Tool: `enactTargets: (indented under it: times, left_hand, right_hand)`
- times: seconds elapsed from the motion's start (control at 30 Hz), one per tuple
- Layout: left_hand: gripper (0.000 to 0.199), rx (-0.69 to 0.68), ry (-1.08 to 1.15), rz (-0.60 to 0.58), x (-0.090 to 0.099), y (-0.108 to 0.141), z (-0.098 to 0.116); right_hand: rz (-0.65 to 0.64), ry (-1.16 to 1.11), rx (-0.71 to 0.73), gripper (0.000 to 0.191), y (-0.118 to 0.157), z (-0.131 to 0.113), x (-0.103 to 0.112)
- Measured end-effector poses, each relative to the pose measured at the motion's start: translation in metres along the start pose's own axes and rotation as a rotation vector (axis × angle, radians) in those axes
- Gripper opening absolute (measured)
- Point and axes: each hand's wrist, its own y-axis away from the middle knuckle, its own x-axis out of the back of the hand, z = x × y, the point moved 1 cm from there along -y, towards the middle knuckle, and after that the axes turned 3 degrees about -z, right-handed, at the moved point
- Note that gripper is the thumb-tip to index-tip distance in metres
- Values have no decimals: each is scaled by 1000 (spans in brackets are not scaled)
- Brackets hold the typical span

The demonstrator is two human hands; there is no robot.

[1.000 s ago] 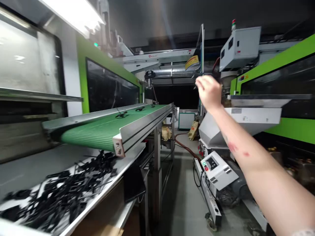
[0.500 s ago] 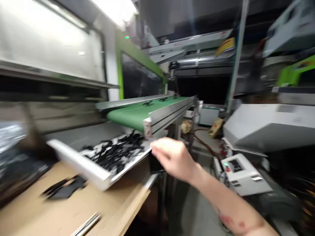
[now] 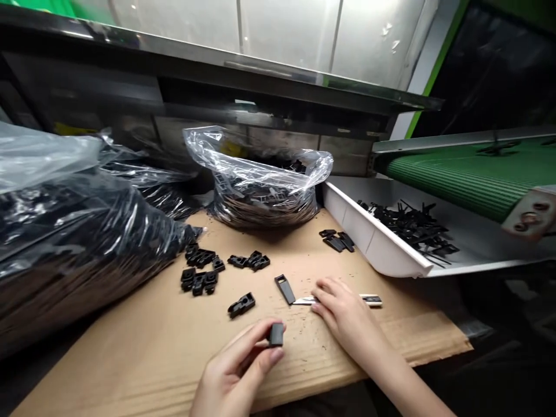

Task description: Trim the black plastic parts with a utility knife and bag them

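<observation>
Since half a second ago, the head view has swung left onto the counter [image 3: 143, 353]; the right hand [image 3: 343, 307] has dropped from mid-air beside the tray [image 3: 377, 246] onto a knife [image 3: 372, 300], and the left hand [image 3: 223, 370] has come into view.

In the head view, the left thumb and forefinger pinch one small black piece [image 3: 277, 335] above the counter. The right fingers curl over the knife's middle; how tightly they grip, I cannot tell. One flat black piece [image 3: 284, 289] lies at the blade's tip, and one loose black part [image 3: 241, 304] lies beyond the left hand. Three flat offcuts [image 3: 336, 240] lie beside the tray. Two clusters of parts stand farther back; the left cluster [image 3: 202, 272] overlaps too much to count, as does the middle cluster [image 3: 249, 260].

Bare cardboard stretches left of the left hand, and a smaller patch lies between knife and right edge. An open bag [image 3: 260, 200] bounds the back, a bulging bag [image 3: 82, 243] the left. That bulging bag and the green conveyor [image 3: 473, 168] are cut off by the frame; the tray's black heap [image 3: 412, 229] defies counting.
</observation>
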Motion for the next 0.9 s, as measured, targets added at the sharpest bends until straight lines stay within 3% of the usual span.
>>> enactTargets:
  times: [0.2,0.33,0.5,0.7,0.9]
  left_hand:
    - [17,-1,4,-40,-5,2,5]
    - [18,-15,70,18,-13,8,7]
    - [20,-67,57,21,-14,11,6]
    - [26,-102,-9,-54,-8,9,2]
    - [23,-85,-12,-36,-9,10,2]
  right_hand:
    - [26,-52,90,15,25,-9,19]
    - [-18,-204,180,25,37,-29,26]
    - [25,-246,135,24,37,-41,20]
    - [11,-213,138,24,35,-43,23]
    - [14,-175,100,22,34,-40,19]
